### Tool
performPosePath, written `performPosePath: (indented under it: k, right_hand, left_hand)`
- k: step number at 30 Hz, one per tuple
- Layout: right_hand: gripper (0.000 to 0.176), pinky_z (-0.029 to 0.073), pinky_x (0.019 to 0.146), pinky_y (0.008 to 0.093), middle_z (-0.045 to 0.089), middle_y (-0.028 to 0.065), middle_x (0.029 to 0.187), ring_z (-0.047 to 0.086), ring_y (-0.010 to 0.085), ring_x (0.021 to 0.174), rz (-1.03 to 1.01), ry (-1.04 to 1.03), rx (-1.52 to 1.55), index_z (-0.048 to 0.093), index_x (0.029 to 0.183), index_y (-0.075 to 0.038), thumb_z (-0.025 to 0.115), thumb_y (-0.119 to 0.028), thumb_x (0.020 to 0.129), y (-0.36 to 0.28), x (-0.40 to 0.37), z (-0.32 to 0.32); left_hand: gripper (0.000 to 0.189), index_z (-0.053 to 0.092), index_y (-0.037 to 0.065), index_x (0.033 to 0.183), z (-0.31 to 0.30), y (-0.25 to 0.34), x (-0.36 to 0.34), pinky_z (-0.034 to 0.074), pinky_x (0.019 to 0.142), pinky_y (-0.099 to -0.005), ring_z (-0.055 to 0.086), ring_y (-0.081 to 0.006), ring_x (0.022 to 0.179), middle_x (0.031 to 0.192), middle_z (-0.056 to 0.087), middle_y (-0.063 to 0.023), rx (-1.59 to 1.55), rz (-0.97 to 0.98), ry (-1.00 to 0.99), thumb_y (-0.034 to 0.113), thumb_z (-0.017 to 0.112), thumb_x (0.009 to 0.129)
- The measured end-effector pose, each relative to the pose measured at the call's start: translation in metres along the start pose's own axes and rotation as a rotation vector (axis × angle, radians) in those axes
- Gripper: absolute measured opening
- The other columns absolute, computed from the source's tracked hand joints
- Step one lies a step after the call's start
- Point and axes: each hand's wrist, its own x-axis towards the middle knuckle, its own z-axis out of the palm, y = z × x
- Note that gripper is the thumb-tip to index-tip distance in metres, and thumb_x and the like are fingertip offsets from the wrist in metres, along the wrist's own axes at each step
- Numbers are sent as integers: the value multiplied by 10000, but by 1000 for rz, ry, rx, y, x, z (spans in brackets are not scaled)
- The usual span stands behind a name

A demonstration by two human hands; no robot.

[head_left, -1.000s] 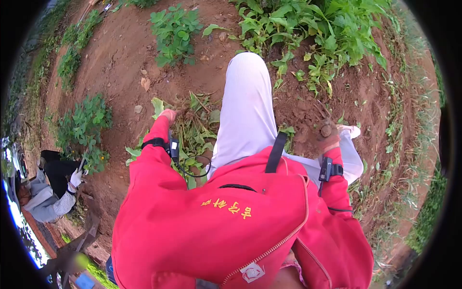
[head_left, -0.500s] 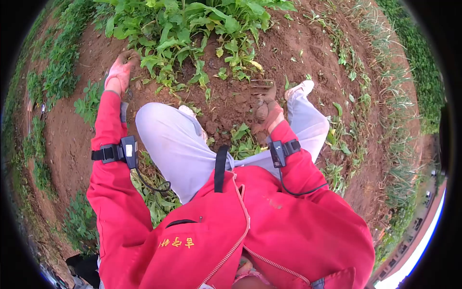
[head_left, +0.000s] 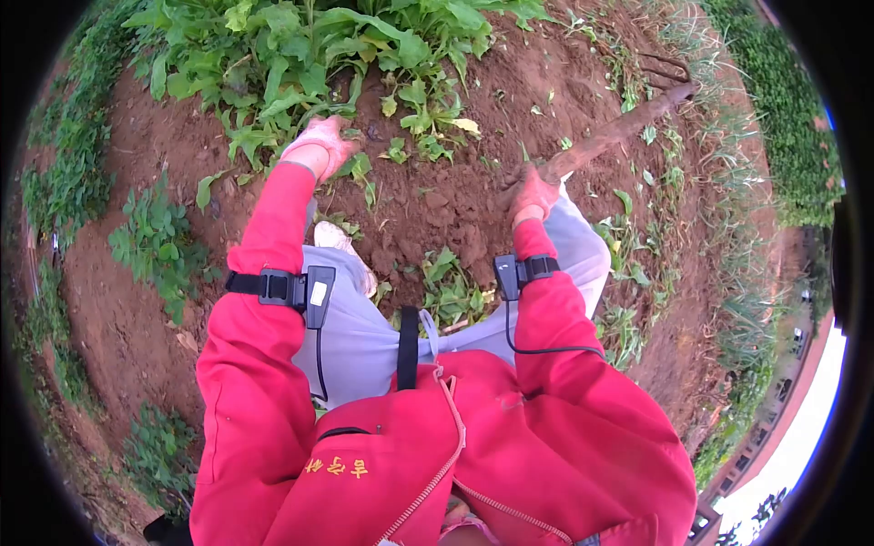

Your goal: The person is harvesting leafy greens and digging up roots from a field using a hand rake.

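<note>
The right hand [head_left: 530, 191] is closed around a pronged tool [head_left: 619, 129], which reaches outward from this grip to the edge of the grass [head_left: 724, 127]; the left hand [head_left: 323, 144], half curled, is at the edge of the leafy plants [head_left: 300, 59]; its hold I cannot tell; between both hands is open soil [head_left: 437, 205].

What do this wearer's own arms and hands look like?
Both arms wear red sleeves, each with a black buckled strap holding a small dark box with a thin dark cable. The left box carries a pale label. Whether the left hand and right hand are gloved is hard to tell.
</note>
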Motion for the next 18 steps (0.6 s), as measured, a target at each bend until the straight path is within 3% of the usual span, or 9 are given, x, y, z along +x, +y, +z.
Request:
performPosePath:
  k: [1, 3, 5, 6, 9, 10, 14, 16, 18]
  right_hand:
    - [299, 469, 461, 410, 565, 129, 654, 555, 251, 482, 405, -40, 164, 481, 893, -25, 647, -143, 674, -7, -59, 11]
    - [158, 467, 494, 391, 542, 118, 573, 561, 242, 502, 472, -258, -243, 490, 743, -27, 598, -104, 659, -1, -157, 6]
    - [111, 450, 485, 374, 532, 94, 586, 541, 229, 502, 924, -616, -246, 505, 749, -54, 582, -107, 690, 76, -155, -14]
    - [88, 442, 480, 365, 526, 82, 592, 531, 222, 502, 1069, -712, -199, 512, 752, -67, 575, -108, 706, 92, -140, -14]
    - [19, 416, 466, 339, 510, 45, 611, 502, 203, 502, 1183, -759, -159, 534, 760, -106, 552, -112, 754, 88, -96, -19]
    - [78, 362, 404, 297, 436, 20, 559, 411, 162, 433, 1242, -729, -141, 488, 714, -92, 545, -82, 766, 84, -83, -24]
    - [90, 364, 404, 260, 452, 19, 561, 419, 143, 424, 1126, -769, 55, 489, 748, -57, 568, -87, 780, -48, -130, -94]
    - [101, 370, 406, 259, 451, 15, 556, 420, 143, 419, 1119, -804, 71, 490, 770, -44, 576, -93, 790, -87, -129, -119]
    - [100, 375, 405, 260, 451, 11, 559, 422, 141, 415, 956, -761, 31, 500, 796, -45, 582, -102, 796, -112, -121, -135]
  left_hand:
    - [572, 525, 42, 1191, 0, -3, 2, 375, 963, -364, 487, -336, 1121, 1192, 519, -215, 22, -21, -17, 409, 610, 761]
    - [568, 525, 46, 1193, -1, -6, -1, 373, 966, -368, 477, -336, 1132, 1206, 507, -214, 23, -41, -49, 405, 611, 761]
    - [561, 525, 51, 1194, -8, -6, -4, 371, 969, -374, 464, -339, 1144, 1224, 491, -213, -18, -22, -61, 399, 612, 762]
    - [570, 522, 67, 1203, 1, -12, -2, 366, 976, -381, 452, -346, 1155, 1247, 472, -209, 11, -5, 31, 414, 607, 758]
    - [597, 516, 85, 1217, -10, -8, -12, 362, 980, -383, 450, -354, 1153, 1253, 469, -204, 74, -100, -122, 450, 595, 750]
    - [625, 506, 90, 1230, -10, -11, -17, 366, 978, -379, 463, -339, 1151, 1252, 477, -200, 96, -74, -115, 477, 581, 746]
    - [636, 490, 69, 1239, -7, -14, -8, 375, 971, -373, 489, -309, 1141, 1243, 496, -192, 102, -95, -194, 469, 572, 751]
    - [645, 482, 70, 1246, -5, -6, -4, 377, 968, -371, 490, -311, 1139, 1240, 500, -188, 118, -59, -167, 468, 577, 748]
    - [657, 469, 77, 1257, 8, -4, -1, 384, 959, -376, 494, -317, 1132, 1231, 509, -186, 163, -4, -124, 469, 586, 743]
